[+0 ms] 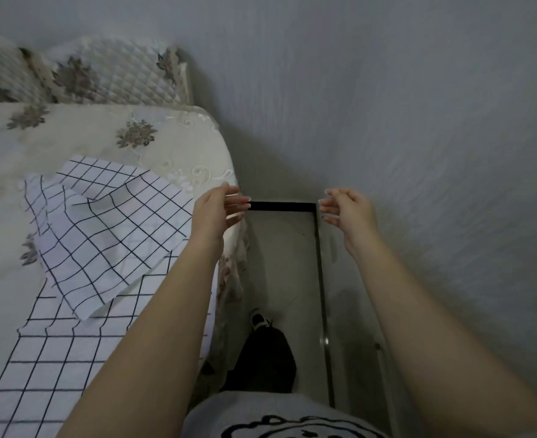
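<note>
I have one head-worn wide-angle view, facing forward and down, close over left hand (218, 210) and right hand (351, 210)

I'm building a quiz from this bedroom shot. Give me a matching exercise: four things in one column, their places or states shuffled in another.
1. left hand
2. checked cloth
3. quilted pillow
4. shoe

a. at the head of the bed
b. on the floor beside the bed
c. open, holding nothing
d. lying rumpled on the bed

Pairs: 1-c, 2-d, 3-a, 4-b.

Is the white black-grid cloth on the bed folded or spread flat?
Folded: the white black-grid cloth lies in overlapping layers, its top flap rumpled.
</note>
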Action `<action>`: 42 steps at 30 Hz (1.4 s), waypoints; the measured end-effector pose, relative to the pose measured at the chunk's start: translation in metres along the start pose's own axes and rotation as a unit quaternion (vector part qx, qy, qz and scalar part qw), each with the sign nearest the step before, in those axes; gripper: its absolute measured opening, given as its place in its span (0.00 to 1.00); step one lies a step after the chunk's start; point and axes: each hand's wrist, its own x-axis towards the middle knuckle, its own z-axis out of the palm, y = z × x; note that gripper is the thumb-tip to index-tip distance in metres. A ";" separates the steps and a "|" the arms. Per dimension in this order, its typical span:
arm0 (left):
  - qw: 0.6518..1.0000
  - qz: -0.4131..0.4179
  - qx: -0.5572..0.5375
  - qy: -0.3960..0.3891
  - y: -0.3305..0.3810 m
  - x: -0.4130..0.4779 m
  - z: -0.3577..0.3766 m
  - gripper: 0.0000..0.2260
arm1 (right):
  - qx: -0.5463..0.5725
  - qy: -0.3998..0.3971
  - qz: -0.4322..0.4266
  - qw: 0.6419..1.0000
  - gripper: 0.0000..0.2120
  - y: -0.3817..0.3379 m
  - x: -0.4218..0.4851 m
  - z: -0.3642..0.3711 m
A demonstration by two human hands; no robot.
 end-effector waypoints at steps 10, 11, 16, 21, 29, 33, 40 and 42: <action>0.998 0.000 -0.045 0.051 0.054 0.144 -0.001 0.13 | -0.051 -0.067 0.003 0.996 0.11 -0.050 0.146 0.105; 0.997 0.003 -0.050 0.063 0.059 0.152 -0.007 0.13 | -0.054 -0.077 0.001 0.996 0.11 -0.054 0.155 0.118; 0.989 0.011 -0.082 0.124 0.077 0.177 -0.039 0.13 | -0.078 -0.141 0.010 0.987 0.10 -0.065 0.182 0.182; 0.970 0.023 -0.118 0.211 0.089 0.195 -0.078 0.13 | -0.108 -0.226 0.009 0.968 0.10 -0.069 0.204 0.255; 0.893 0.050 -0.191 0.406 0.104 0.195 -0.147 0.10 | -0.173 -0.419 0.034 0.891 0.09 -0.061 0.208 0.394; 0.837 0.078 -0.222 0.494 0.106 0.181 -0.166 0.10 | -0.197 -0.508 0.040 0.838 0.09 -0.054 0.197 0.448; 0.733 0.092 -0.279 0.613 0.093 0.143 -0.181 0.11 | -0.233 -0.628 0.032 0.742 0.08 -0.043 0.161 0.498; 0.709 0.093 -0.292 0.635 0.088 0.132 -0.178 0.10 | -0.245 -0.654 0.025 0.716 0.07 -0.042 0.149 0.504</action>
